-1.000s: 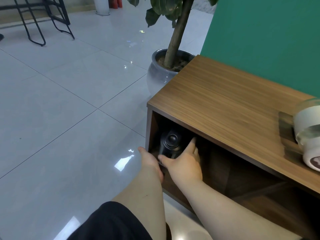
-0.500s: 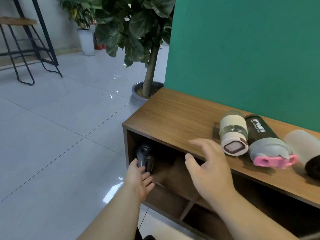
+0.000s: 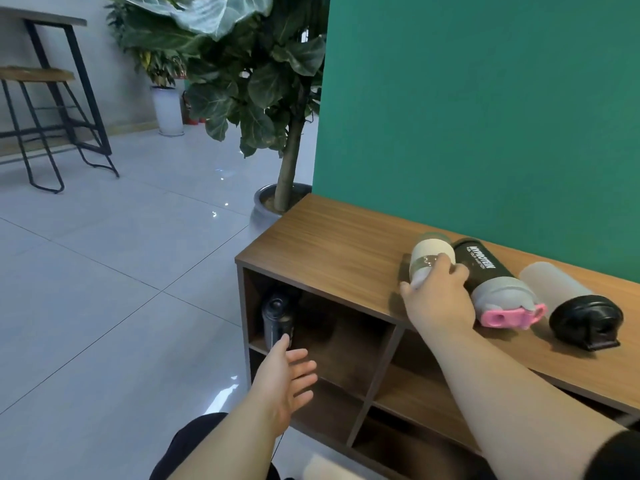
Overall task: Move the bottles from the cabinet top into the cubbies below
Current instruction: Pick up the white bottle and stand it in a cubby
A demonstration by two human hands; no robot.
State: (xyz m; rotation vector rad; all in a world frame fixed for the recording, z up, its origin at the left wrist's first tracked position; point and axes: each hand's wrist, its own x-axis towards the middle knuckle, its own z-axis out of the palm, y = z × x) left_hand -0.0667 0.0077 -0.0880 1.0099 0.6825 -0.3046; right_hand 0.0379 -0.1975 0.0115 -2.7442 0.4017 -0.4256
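Observation:
Three bottles lie on their sides on the wooden cabinet top (image 3: 332,244). My right hand (image 3: 438,299) wraps around the cap end of the leftmost one, a cream bottle with a clear band (image 3: 429,252). Beside it lie a black bottle with a grey and pink lid (image 3: 491,282) and a frosted bottle with a black lid (image 3: 568,299). A dark bottle (image 3: 277,320) stands upright in the top-left cubby. My left hand (image 3: 285,379) hovers open just in front of that cubby, holding nothing.
The cabinet has several open cubbies (image 3: 346,344) below its top. A green wall (image 3: 485,116) backs it. A potted plant (image 3: 277,199) stands at the cabinet's left end. Grey tiled floor (image 3: 104,289) spreads left, with a metal stool (image 3: 38,126) far back.
My right hand moved from the cubby up to the cabinet top and closed on the cream bottle. My left hand let go of the dark bottle and drew back. The view rose.

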